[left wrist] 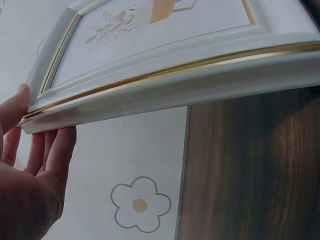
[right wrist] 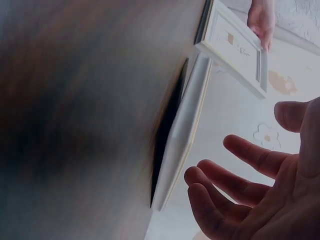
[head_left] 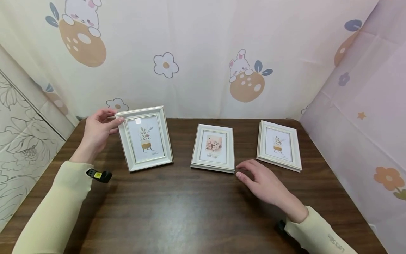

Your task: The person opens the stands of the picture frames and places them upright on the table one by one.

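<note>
At the left of the head view, a white picture frame point(head_left: 169, 150) with a potted-plant print stands tilted up on the table. My left hand point(head_left: 97, 130) pinches its upper left corner, thumb on the front and fingers behind, as the left wrist view also shows with the hand point(left wrist: 37, 165) at the frame's point(left wrist: 165, 90) edge. A second white picture frame point(head_left: 197, 146), with a flower print, lies in the middle. Just off its lower right corner is my right hand point(head_left: 264, 181), holding nothing, its fingers loosely bent in the right wrist view point(right wrist: 250, 190).
A third white picture frame point(head_left: 296, 151) with a plant print lies at the right, beyond the right hand. All are on a dark brown wooden table point(head_left: 177, 211). Behind it hangs a pale cloth point(head_left: 200, 88) printed with rabbits and flowers.
</note>
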Demonstrator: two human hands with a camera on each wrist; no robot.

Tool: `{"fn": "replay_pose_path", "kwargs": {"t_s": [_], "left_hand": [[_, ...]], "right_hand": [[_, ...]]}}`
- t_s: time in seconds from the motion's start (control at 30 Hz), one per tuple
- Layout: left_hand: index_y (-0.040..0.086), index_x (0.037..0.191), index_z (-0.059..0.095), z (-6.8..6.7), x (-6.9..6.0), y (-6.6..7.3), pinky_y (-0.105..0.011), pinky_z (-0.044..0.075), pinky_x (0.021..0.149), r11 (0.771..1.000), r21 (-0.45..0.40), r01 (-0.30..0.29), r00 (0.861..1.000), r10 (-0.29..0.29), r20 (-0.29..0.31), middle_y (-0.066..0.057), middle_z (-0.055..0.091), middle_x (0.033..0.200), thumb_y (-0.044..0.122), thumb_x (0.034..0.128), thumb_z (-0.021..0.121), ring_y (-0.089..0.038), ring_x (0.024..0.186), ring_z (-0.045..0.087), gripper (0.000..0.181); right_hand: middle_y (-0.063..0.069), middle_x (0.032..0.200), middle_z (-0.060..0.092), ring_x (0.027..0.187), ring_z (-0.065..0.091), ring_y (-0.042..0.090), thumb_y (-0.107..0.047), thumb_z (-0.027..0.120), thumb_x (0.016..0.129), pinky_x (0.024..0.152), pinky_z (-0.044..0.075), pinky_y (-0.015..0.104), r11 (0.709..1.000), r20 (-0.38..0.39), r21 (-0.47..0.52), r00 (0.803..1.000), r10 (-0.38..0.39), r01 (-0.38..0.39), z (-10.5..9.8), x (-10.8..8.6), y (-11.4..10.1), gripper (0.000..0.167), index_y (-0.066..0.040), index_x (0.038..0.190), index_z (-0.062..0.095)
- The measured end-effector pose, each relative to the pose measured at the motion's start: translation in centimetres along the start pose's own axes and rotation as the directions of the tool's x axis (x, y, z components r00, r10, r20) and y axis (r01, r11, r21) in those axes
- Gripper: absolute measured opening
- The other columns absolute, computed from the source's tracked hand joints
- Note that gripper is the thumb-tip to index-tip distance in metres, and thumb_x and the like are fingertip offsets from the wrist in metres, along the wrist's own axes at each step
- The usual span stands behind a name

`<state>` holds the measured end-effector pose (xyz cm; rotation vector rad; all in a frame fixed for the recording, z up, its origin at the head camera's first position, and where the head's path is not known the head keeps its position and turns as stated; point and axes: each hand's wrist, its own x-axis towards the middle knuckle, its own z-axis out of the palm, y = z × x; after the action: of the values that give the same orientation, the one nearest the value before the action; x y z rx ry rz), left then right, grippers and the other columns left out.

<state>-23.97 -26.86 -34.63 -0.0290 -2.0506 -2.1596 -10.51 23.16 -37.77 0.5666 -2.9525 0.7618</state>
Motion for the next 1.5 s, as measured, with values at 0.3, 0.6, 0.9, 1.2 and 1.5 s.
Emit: {"fn": "replay_pose_path", "kwargs": {"t_s": [0.3, 0.6, 0.9, 1.2, 1.5], "left_hand": [[0.007, 0.102, 0.068, 0.6, -1.0, 0.8, -0.025, 0.058, 0.065, 0.988, -0.13, -0.08, 0.997, 0.077, -0.024, 0.0, 0.068, 0.098, -0.001, 0.0834, 0.078, -0.011, 0.085, 0.067, 0.023], [0.003, 0.1, 0.069, 0.9, -1.6, 1.0, -0.023, 0.057, 0.063, 0.978, -0.135, -0.161, 0.987, 0.16, -0.023, -0.002, 0.071, 0.095, -0.005, 0.0847, 0.075, -0.01, 0.085, 0.068, 0.019], [0.001, 0.099, 0.067, 1.3, -2.2, 1.0, -0.022, 0.056, 0.061, 0.949, -0.251, -0.188, 0.979, 0.202, 0.029, -0.005, 0.071, 0.1, -0.012, 0.0863, 0.07, -0.012, 0.088, 0.067, 0.018], [0.0, 0.098, 0.067, 2.3, -2.2, 0.4, -0.019, 0.054, 0.058, 0.903, -0.391, -0.181, 0.971, 0.228, 0.077, -0.007, 0.072, 0.1, -0.015, 0.0889, 0.063, -0.013, 0.084, 0.067, 0.018], [0.002, 0.097, 0.068, 3.8, -2.0, 0.3, -0.018, 0.053, 0.059, 0.896, -0.413, -0.161, 0.953, 0.251, 0.172, -0.007, 0.071, 0.104, -0.017, 0.0908, 0.059, -0.012, 0.086, 0.066, 0.022]], "right_hand": [[0.001, 0.127, 0.06, 0.119, 0.057, 0.023, -0.035, 0.062, 0.099, 0.099, 0.046, 0.048, 0.998, 0.056, -0.002, 0.997, -0.055, 0.056, 1.2, -0.9, -1.5, 0.031, -0.013, 0.121, 0.067], [-0.011, 0.124, 0.059, 0.115, 0.057, 0.009, -0.029, 0.062, 0.1, 0.096, 0.048, 0.04, 0.972, 0.122, 0.129, 0.969, -0.214, 0.198, 2.8, -1.1, -2.2, 0.023, -0.018, 0.119, 0.067], [-0.003, 0.128, 0.06, 0.118, 0.056, 0.01, -0.016, 0.064, 0.098, 0.096, 0.048, 0.039, 0.953, 0.152, 0.178, 0.95, -0.272, 0.244, 2.8, -1.0, -2.3, 0.02, -0.016, 0.119, 0.066], [-0.002, 0.128, 0.06, 0.12, 0.055, 0.011, -0.017, 0.061, 0.101, 0.099, 0.047, 0.041, 0.956, 0.156, 0.17, 0.951, -0.267, 0.24, 2.5, -0.6, -1.9, 0.02, -0.017, 0.12, 0.066], [-0.009, 0.127, 0.058, 0.117, 0.055, 0.009, -0.027, 0.058, 0.102, 0.096, 0.048, 0.04, 0.954, 0.135, 0.188, 0.956, -0.26, 0.233, 1.6, 0.2, -2.0, 0.023, -0.017, 0.122, 0.065]]}}
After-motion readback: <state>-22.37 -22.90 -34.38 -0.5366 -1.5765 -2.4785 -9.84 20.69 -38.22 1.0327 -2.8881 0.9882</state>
